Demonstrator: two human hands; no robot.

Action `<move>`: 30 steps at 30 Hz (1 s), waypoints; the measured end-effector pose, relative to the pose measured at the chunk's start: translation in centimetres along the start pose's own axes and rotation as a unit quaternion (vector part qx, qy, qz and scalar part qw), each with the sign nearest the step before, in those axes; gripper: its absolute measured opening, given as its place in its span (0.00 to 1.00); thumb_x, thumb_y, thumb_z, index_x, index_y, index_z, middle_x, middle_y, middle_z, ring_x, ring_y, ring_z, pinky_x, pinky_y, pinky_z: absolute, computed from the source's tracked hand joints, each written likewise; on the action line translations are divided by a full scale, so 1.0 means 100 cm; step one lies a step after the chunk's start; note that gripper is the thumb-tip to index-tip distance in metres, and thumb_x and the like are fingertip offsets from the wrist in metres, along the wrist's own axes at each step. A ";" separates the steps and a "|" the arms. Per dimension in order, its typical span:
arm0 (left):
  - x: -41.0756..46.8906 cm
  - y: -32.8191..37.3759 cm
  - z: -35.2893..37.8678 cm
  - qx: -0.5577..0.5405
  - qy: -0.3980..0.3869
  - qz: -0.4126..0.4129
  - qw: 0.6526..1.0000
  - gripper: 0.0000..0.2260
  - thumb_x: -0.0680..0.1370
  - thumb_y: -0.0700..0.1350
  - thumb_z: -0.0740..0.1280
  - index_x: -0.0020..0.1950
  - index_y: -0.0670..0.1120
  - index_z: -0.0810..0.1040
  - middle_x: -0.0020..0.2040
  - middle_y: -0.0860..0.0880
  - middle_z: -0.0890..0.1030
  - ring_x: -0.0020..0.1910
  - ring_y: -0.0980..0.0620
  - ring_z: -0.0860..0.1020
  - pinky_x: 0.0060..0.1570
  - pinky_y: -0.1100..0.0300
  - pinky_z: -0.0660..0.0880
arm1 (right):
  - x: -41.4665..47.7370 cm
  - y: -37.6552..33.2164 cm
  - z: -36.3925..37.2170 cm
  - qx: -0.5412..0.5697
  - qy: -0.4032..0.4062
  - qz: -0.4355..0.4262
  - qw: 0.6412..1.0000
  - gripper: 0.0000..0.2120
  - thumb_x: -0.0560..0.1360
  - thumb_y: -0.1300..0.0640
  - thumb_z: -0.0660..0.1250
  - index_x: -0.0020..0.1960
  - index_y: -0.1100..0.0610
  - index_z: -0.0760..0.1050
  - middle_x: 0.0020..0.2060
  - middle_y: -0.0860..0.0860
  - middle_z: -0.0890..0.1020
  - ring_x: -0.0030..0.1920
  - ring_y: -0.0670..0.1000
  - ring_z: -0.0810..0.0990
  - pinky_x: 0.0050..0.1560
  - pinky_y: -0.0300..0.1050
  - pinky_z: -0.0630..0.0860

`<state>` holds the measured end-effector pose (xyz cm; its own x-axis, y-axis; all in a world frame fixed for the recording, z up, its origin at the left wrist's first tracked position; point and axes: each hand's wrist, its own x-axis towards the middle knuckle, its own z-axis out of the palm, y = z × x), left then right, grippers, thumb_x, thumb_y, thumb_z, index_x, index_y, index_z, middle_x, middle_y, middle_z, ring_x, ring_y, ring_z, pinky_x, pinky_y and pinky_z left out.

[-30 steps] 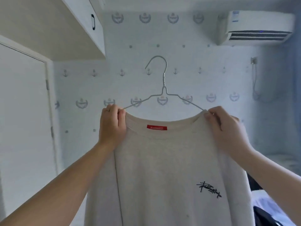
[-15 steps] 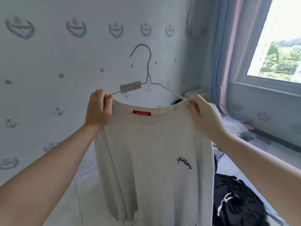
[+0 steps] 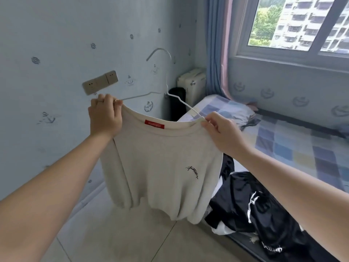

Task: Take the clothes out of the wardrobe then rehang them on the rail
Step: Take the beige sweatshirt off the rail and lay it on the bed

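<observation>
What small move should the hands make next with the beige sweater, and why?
Probably lower the beige sweater onto the bed, beside the black clothes. The left hand and the right hand pinch its shoulders on the wire hanger. It hangs free above the floor, no rail is in view, and other clothes lie on the bed.

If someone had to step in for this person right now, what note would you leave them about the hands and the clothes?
Left hand: pinches one shoulder of the cream sweatshirt with a red neck label.
Right hand: pinches the other shoulder.
The sweatshirt sits on a white wire hanger, held in the air beside the checked bed.
Done: garment out of the wardrobe, on its hanger.
Left: hook it on the rail, not in view; the black clothes heaped on the bed probably need hanging too.
</observation>
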<state>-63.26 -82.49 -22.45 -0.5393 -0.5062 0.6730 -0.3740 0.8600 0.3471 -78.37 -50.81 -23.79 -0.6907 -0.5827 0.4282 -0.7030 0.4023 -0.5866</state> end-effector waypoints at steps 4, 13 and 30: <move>0.029 0.004 0.052 0.004 -0.037 -0.009 0.999 0.11 0.84 0.46 0.58 0.53 0.39 0.74 0.54 0.38 0.75 0.57 0.35 0.70 0.53 0.46 0.65 | 0.025 0.031 0.015 -0.004 0.002 0.032 0.999 0.07 0.80 0.49 0.62 0.46 0.51 0.74 0.31 0.47 0.77 0.32 0.42 0.71 0.38 0.48 0.72; 0.085 0.024 0.202 -0.023 -0.116 -0.015 0.993 0.11 0.84 0.47 0.59 0.55 0.41 0.76 0.57 0.39 0.76 0.58 0.35 0.70 0.55 0.45 0.67 | 0.091 0.141 0.036 -0.037 0.001 0.094 0.995 0.08 0.80 0.48 0.62 0.46 0.51 0.73 0.29 0.43 0.74 0.30 0.43 0.71 0.35 0.49 0.72; 0.126 0.027 0.459 -0.026 -0.337 -0.014 0.941 0.13 0.84 0.51 0.57 0.55 0.44 0.76 0.58 0.41 0.76 0.57 0.38 0.70 0.54 0.46 0.69 | 0.171 0.312 0.106 -0.045 -0.095 0.310 0.945 0.08 0.81 0.50 0.62 0.47 0.52 0.73 0.32 0.46 0.76 0.33 0.48 0.73 0.35 0.47 0.69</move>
<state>-105.72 -89.53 -43.00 -0.8918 -0.4406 0.1024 -0.3682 0.8385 0.4017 -110.30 -55.67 -42.03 -0.9375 -0.3284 -0.1151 -0.1904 0.7611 -0.6201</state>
